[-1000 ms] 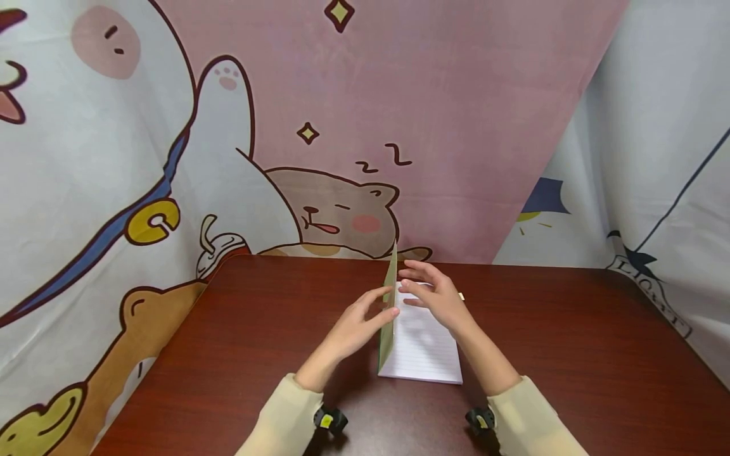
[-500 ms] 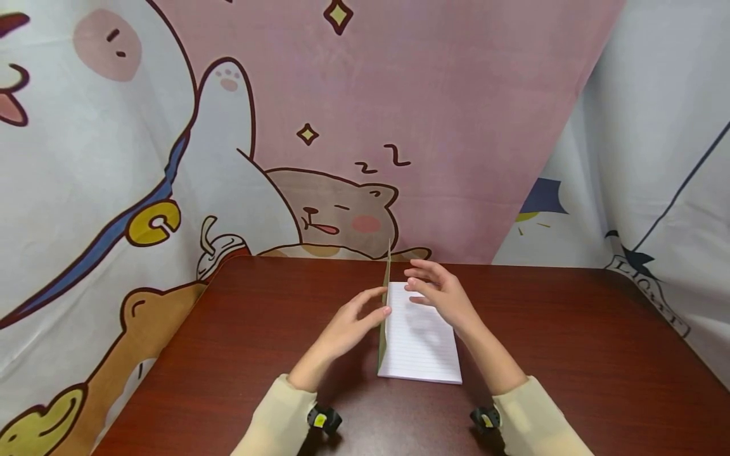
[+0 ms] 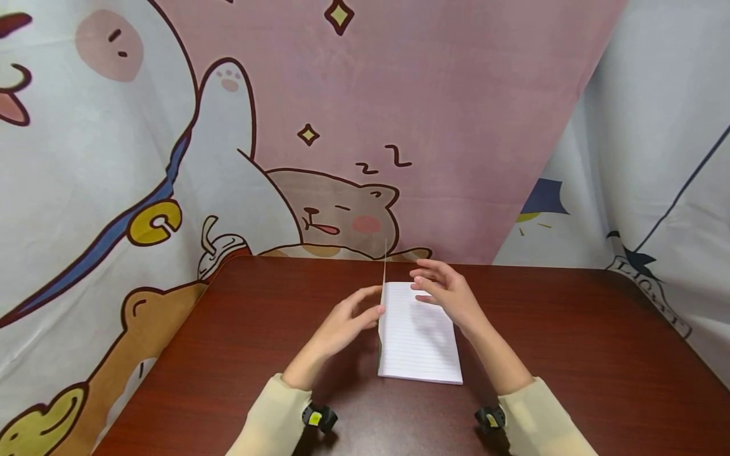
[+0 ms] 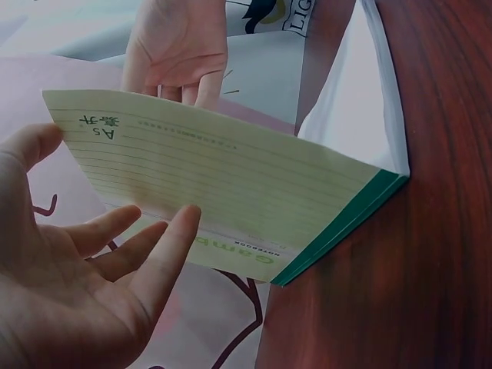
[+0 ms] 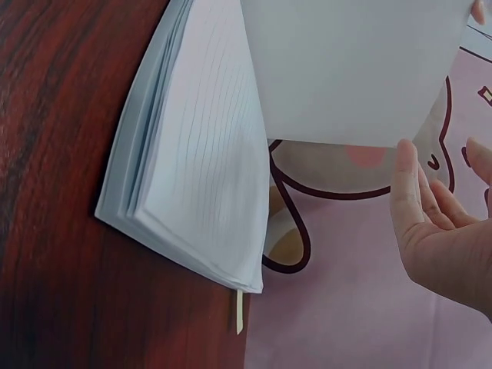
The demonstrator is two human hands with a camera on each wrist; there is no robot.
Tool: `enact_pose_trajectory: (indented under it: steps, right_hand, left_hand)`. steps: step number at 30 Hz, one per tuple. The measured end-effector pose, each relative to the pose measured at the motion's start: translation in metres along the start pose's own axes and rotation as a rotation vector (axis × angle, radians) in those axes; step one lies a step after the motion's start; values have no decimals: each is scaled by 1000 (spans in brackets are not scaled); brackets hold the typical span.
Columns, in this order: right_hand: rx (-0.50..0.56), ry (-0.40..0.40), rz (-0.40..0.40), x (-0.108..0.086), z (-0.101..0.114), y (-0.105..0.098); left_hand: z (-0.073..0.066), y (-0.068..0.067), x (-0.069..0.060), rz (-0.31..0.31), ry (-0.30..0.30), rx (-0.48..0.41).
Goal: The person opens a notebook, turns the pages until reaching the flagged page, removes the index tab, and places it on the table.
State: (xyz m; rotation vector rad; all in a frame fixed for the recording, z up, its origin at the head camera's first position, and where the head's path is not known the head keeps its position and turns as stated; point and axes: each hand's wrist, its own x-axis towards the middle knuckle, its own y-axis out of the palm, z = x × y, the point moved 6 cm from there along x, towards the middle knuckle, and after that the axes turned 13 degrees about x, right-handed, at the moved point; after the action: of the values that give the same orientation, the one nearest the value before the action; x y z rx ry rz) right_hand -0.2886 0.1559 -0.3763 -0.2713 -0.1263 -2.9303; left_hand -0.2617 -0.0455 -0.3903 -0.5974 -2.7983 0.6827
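Lower ctr of frame: lined notebook (image 3: 420,345) on dk-red surface (image 3: 239,373); L hand (image 3: 335,326), fingers apart, touching upright cover (image 4: 219,181); R hand (image 3: 449,297), fingers apart, over page.

Reddish-brown table (image 3: 570,335), wood-grained, lined notebook (image 3: 419,339) open on it

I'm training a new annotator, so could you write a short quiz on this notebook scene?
1. True or false: the raised notebook cover stands between the left hand and the right hand.

2. What is printed on the open page?
A) a grid
B) lines
C) dots

3. Fill in the colour, using the left wrist view: a dark ____ strip borders the notebook cover on its bound side.

Key: 1. True. 2. B. 3. Green.
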Motion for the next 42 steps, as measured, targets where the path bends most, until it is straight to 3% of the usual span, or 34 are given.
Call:
enact_pose_trajectory:
  steps: [11,33,42]
  right_hand:
    - [-9,20,-6,-3,0,-8]
    - [-9,15,-4,-3,-8,-19]
    - [2,25,-29,-4,-9,-30]
  left_hand:
    - [-1,-9,-4,46,7,-51]
    - [5,-44,-18,-6,3,29]
    - [16,-61,-27,-37,-24,69]
